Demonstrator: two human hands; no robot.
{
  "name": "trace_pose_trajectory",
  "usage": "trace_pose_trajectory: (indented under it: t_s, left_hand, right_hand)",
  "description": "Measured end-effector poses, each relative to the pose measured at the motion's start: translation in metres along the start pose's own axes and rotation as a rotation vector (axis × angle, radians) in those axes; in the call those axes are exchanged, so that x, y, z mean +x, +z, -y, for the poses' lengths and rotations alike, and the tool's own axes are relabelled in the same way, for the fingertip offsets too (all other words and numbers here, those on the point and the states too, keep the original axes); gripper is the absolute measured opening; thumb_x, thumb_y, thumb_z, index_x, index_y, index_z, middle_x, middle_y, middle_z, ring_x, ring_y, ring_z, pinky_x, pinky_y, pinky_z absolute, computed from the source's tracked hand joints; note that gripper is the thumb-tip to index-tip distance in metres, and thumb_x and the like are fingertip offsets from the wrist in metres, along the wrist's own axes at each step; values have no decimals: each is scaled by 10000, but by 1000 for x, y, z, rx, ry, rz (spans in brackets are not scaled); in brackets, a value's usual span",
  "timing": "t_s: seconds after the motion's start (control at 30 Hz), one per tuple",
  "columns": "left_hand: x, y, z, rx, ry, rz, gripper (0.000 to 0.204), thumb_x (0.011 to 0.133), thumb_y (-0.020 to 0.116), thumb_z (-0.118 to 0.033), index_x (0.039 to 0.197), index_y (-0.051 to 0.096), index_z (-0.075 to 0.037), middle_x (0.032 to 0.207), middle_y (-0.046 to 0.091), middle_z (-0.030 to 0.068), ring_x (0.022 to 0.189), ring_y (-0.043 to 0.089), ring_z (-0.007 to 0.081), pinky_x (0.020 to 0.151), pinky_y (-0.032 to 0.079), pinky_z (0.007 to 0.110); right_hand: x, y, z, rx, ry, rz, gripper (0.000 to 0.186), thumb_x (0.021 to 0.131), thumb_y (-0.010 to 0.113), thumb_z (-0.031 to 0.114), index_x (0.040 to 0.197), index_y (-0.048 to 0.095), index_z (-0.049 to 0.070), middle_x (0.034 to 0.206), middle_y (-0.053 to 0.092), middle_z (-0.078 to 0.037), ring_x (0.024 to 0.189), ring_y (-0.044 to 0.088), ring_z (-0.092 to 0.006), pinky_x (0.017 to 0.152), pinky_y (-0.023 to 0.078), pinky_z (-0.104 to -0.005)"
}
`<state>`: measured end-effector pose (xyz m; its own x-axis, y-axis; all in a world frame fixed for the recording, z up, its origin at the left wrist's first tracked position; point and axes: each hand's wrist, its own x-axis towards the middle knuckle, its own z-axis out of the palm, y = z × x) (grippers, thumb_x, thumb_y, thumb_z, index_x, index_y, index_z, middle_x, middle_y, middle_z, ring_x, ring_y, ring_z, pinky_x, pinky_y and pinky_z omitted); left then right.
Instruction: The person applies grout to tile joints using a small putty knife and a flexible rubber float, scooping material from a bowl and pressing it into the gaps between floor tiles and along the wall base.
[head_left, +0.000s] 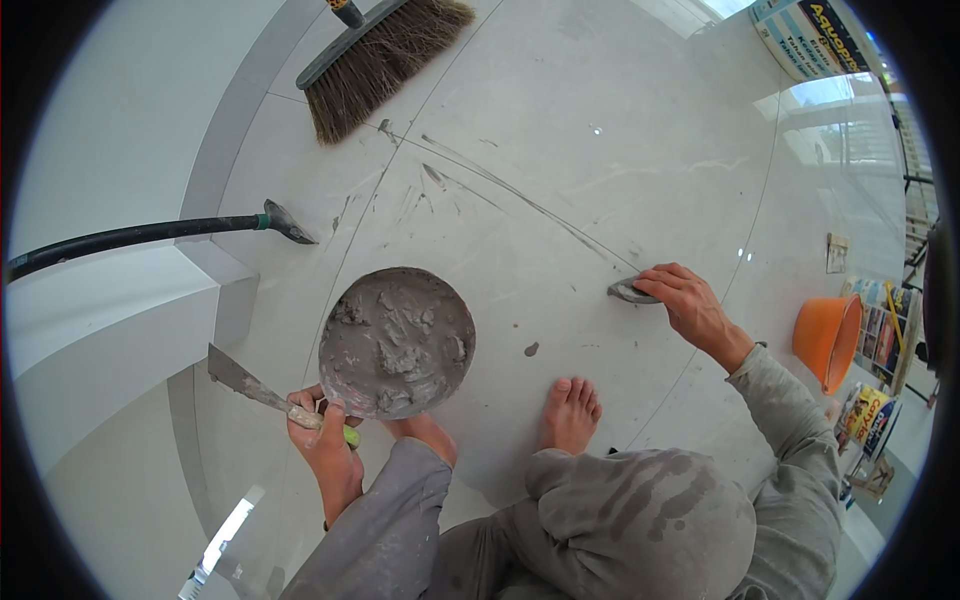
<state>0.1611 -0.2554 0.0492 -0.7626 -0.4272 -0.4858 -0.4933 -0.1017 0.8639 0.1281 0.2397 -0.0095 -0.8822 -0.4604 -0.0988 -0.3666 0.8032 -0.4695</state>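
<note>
A pale glossy tiled floor meets a white wall base on the left, where a black hose lies. The left hand has its fingers clamped on a putty knife, beside a round pan of grey mortar. The right hand presses a small grey tool, perhaps rubber, along a tile joint, fingers curled over it. A brush, an orange bucket and a tub are cut off near the edges.

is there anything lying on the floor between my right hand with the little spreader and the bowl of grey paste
Only a small grey blob lies on the tiles between the right hand and the bowl. Nothing else visible stands there.
</note>
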Motion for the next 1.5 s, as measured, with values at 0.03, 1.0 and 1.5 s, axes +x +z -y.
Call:
trace_pose_trajectory:
  t_s: [0.03,1.0,1.5]
  left_hand:
    - [1,0,0,1,4,6,345,840,688,-53,1010,402,-144,1093,511,65,952,603,171,787,589,360]
    - [-1,19,-29,153,-16,57,325,833,679,-42,987,407,-131,1069,525,69,879,590,144,707,568,317]
    - [-8,28,-35,158,-46,62,338,848,672,-16,1020,411,-141,1095,507,71,948,626,204,775,609,403]
  right_hand:
    - [-7,-2,2,48,94,18,378,768,647,-107,1117,694,32,1178,690,-74,1077,634,-282,884,555,-389]
    - [220,14,-12,89,-410,-107,323,806,617,-102,1056,756,47,1126,741,-52,1105,641,-244,951,550,-361]
    - [-72,-43,-34,142,95,108,402,704,689,-116,1066,747,49,1085,742,-44,997,640,-250,849,568,-368]
